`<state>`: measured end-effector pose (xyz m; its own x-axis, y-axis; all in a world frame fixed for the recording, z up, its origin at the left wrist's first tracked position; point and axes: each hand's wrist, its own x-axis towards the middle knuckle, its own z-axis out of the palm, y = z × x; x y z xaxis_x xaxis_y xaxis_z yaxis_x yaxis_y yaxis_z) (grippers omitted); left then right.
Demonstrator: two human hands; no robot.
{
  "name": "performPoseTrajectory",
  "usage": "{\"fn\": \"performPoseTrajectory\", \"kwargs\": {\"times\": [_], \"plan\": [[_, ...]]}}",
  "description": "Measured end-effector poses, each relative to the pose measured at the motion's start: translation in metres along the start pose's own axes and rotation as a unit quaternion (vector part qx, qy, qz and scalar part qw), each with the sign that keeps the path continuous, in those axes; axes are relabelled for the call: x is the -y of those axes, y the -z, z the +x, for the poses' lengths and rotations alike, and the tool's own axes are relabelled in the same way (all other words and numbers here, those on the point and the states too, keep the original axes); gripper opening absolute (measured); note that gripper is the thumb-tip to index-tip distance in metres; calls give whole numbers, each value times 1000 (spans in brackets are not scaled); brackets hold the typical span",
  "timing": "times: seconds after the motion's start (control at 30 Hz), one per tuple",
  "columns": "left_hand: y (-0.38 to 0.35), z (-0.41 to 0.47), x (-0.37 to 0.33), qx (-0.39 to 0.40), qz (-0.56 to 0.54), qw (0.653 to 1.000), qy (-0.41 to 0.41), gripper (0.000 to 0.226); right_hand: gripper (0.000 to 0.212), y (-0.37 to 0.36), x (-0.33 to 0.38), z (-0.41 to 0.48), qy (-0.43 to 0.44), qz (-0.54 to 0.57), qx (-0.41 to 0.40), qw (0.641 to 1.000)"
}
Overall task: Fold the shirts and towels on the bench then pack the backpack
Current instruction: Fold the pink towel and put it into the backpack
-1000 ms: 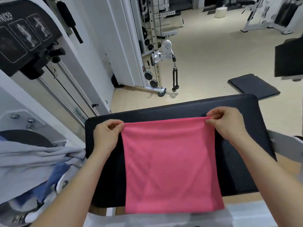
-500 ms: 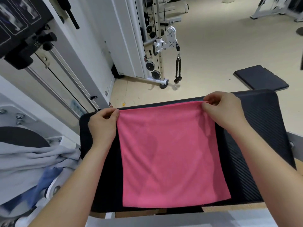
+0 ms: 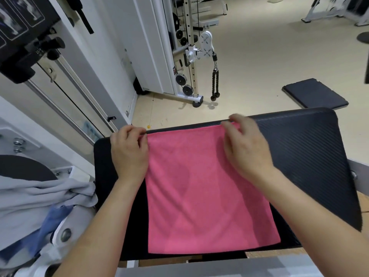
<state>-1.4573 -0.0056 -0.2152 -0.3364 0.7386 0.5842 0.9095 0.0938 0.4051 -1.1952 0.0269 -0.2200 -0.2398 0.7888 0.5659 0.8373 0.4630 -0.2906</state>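
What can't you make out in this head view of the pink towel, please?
Head view: whether the right hand grips the pink cloth towel; motion blur smears its fingers.
The towel's far left corner, under the curled fingers of the left hand.
The crumpled grey and blue clothes, cut off by the left edge.
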Motion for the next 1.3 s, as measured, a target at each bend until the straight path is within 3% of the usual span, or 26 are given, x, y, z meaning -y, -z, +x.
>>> {"fn": "performPoseTrajectory", "kwargs": {"times": [0.07,0.13,0.2,0.27,0.47,0.63,0.87,0.97,1.03,1.13,1.2,1.27,1.3], "plan": [[-3,-11,-13,5,37,990,-133,18,42,-12,5,-14,40,-35,83,995],[-13,-33,-29,72,47,972,-217,29,57,-20,4,-24,47,-93,149,983],[-21,-51,-38,171,100,960,-196,50,64,-25,0,-25,45,-119,172,977],[-30,-58,-35,216,142,955,-147,58,66,-25,-2,-22,44,-135,191,971],[-44,-61,-21,185,145,958,-162,58,58,-9,15,-76,63,-87,111,988],[-46,-60,-19,165,138,963,-160,58,55,-18,7,-142,37,-119,138,983],[-20,-61,-32,231,105,958,-131,58,56,-34,-5,-148,40,-136,140,980],[13,-97,-27,155,13,986,-59,53,57,-29,-2,-145,37,-132,157,978],[35,-144,-15,90,-51,993,53,37,57,-23,-1,-143,30,-117,179,976],[56,-212,0,108,-90,955,260,26,56,-7,6,-139,5,-44,181,982],[60,-238,7,134,-124,927,329,24,53,10,7,-141,-37,29,115,992],[62,-246,9,133,-182,902,367,17,43,27,1,-155,-141,104,34,984],[63,-246,9,131,-202,893,381,12,37,35,-2,-166,-231,163,13,959]]}}
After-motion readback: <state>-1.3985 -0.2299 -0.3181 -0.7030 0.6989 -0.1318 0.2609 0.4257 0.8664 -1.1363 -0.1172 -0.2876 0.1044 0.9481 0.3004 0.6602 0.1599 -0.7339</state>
